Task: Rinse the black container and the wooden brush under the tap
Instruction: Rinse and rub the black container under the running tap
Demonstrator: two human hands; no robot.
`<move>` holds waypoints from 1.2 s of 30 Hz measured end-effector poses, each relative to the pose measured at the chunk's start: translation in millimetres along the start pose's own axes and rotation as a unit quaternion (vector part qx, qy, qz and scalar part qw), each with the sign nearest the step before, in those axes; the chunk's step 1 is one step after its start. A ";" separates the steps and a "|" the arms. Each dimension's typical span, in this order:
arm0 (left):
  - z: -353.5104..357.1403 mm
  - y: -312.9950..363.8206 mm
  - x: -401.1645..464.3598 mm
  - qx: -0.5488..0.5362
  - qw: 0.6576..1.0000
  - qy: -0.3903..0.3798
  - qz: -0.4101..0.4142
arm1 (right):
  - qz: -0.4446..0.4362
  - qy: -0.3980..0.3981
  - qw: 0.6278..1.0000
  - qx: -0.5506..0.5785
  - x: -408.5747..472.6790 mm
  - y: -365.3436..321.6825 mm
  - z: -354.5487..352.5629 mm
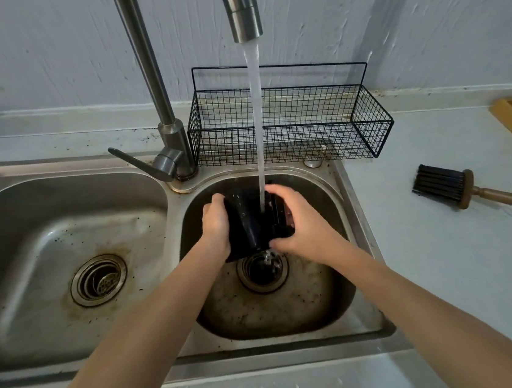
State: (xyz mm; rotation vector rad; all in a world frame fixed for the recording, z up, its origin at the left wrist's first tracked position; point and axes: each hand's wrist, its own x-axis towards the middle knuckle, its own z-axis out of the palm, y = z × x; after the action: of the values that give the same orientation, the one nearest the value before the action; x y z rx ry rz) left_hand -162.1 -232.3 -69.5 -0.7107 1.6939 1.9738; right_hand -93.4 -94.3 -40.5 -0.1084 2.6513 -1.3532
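Both hands, left hand and right hand, grip black container under tap; wooden brush aside

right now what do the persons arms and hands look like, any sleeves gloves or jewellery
Both forearms are bare from the bottom edge of the picture to the wrists: no sleeves show. The left hand and the right hand wear no gloves, and no ring, watch or bracelet shows on the parts in view. Some fingers are hidden behind the black container, so those cannot be checked.

The container is black. The brush has black hairs and a brown handle. The basket is a black grid.
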 end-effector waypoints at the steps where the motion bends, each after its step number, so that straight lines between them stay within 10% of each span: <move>1: 1.5 -2.2 1.6 0.007 1.000 0.016 0.001 | 0.028 0.002 0.996 0.085 1.6 -2.5 0.5; 9: 29.7 -26.0 -18.9 0.318 0.887 0.050 0.331 | 0.183 0.264 0.904 0.283 21.9 -6.7 17.9; 14: 22.0 -23.7 -10.0 0.372 0.845 -0.036 0.382 | 0.246 0.311 0.845 0.358 14.1 2.5 17.1; 19: 13.4 -7.4 -1.3 0.226 0.960 0.056 0.157 | 0.257 0.352 0.808 0.396 8.4 5.7 16.7; 24: 23.9 -13.8 -28.7 0.351 0.906 0.062 0.227 | 0.269 0.376 0.779 0.423 10.6 3.1 10.6; 29: 5.0 14.9 -18.2 0.100 0.983 -0.155 0.024 | 0.268 0.347 0.758 0.483 3.6 5.7 9.0; 36: 8.6 2.9 -9.2 0.089 0.981 -0.167 -0.045 | 0.294 0.374 0.671 0.568 2.6 12.0 5.9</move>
State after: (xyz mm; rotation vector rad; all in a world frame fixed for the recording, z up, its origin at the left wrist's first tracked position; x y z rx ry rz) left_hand -157.7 -224.3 -60.4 -0.3598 1.5776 1.7370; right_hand -94.8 -92.4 -54.0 1.5433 1.2957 -2.7251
